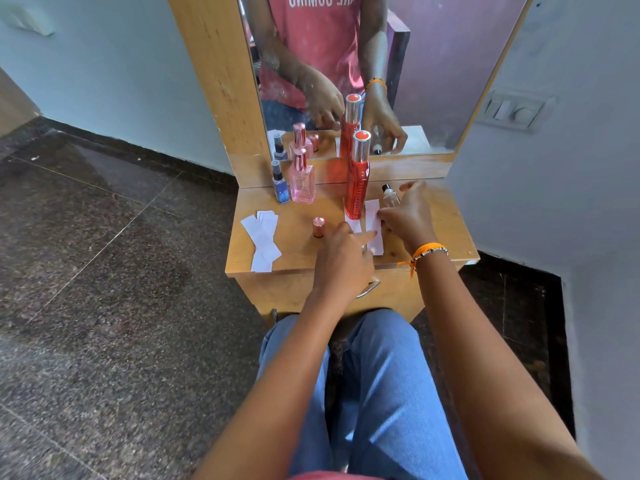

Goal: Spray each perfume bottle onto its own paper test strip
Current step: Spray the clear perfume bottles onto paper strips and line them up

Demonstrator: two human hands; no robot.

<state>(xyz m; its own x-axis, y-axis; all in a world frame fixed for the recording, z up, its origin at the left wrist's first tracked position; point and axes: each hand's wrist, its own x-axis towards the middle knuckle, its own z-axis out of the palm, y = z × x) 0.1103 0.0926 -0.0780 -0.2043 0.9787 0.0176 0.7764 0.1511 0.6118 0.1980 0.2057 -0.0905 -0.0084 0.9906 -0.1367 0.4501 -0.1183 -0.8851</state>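
Left hand [341,252]: fingers curled loosely, index finger stretched out with its tip pressing on a white test strip [375,225]. Nothing gripped.

Right hand [407,213]: fingers bent over the far-right edge of the same strip, fingertips touching the paper; whether they pinch it or only rest on it cannot be told. Orange thread band [427,252] on this wrist.

Landmark: tall red bottle [357,178], upright, silver collar, red cap on.
- The strip under both hands lies just right of the red bottle's base, long side running toward the person. A second strip [353,225] shows at the bottle's foot, partly hidden by the left hand.
- Small clear bottle [390,195] with black cap, right of the red bottle, behind the right hand, partly hidden.
- Pink glass bottle [302,180], left of the red bottle, upright, cap off, spray head bare.
- Small blue bottle [280,183], touching or just beside the pink one on its left.
- Pink metallic cap [318,226], standing alone, front-left of the red bottle, near the left hand.
- Loose stack of spare strips [263,239], well left of the red bottle, near the front edge.

All on a small wooden surface [446,230] with a mirror [433,64] behind.
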